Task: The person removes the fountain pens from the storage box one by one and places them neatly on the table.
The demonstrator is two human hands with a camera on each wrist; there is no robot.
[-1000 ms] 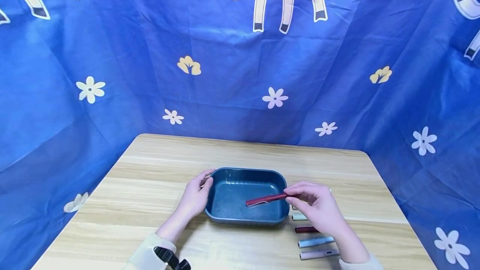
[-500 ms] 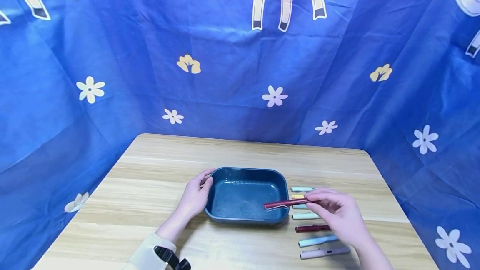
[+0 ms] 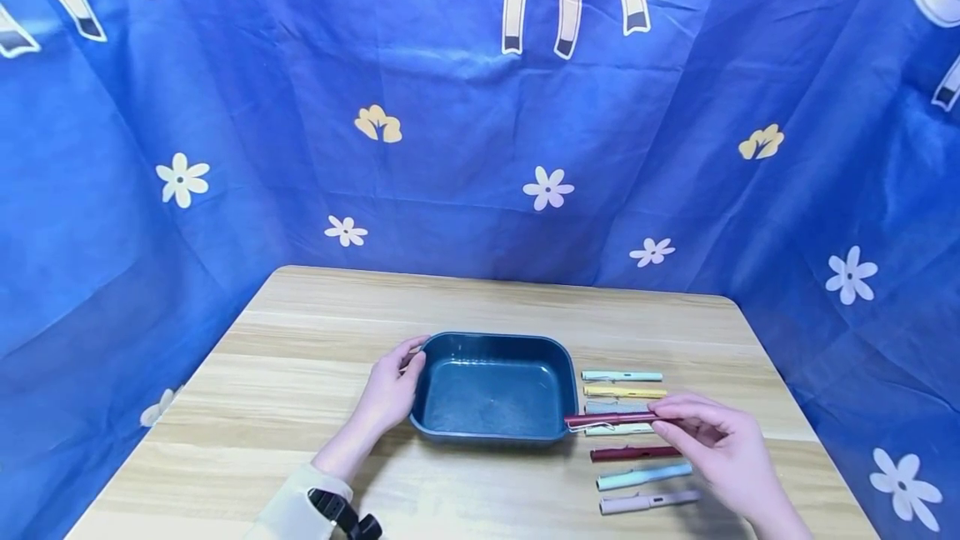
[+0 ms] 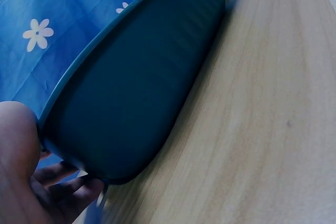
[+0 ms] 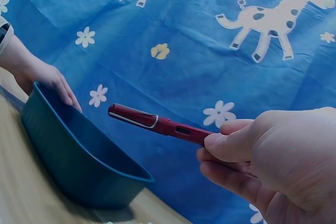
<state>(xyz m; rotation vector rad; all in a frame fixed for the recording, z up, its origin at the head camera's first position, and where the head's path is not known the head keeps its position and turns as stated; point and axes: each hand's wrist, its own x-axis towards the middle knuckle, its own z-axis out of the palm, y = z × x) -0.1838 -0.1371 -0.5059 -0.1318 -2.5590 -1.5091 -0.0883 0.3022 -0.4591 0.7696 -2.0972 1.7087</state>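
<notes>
A dark red pen (image 3: 609,420) with a wire clip is pinched by my right hand (image 3: 723,452) between thumb and fingers, near the end away from the clip. It hangs in the air just right of the box, and in the right wrist view the pen (image 5: 157,123) is apart from the box wall. My left hand (image 3: 392,387) holds the left end of a dark teal box (image 3: 491,407) with rounded corners. In the left wrist view the fingers lie along the outer wall of the box (image 4: 136,87). The box stands on the table and its inside is bare.
Right of the box several pens lie in a column: a mint pen (image 3: 622,376), a yellow pen (image 3: 625,392), a second dark red pen (image 3: 632,453), a light blue pen (image 3: 643,476) and a lilac pen (image 3: 648,502), among others. A blue patterned curtain (image 3: 465,215) surrounds the wooden table (image 3: 322,323).
My right hand has carried the dark red pen rightward, from over the box to beside it above the pens, uncovering more of them. The left hand and the box have stayed put.
</notes>
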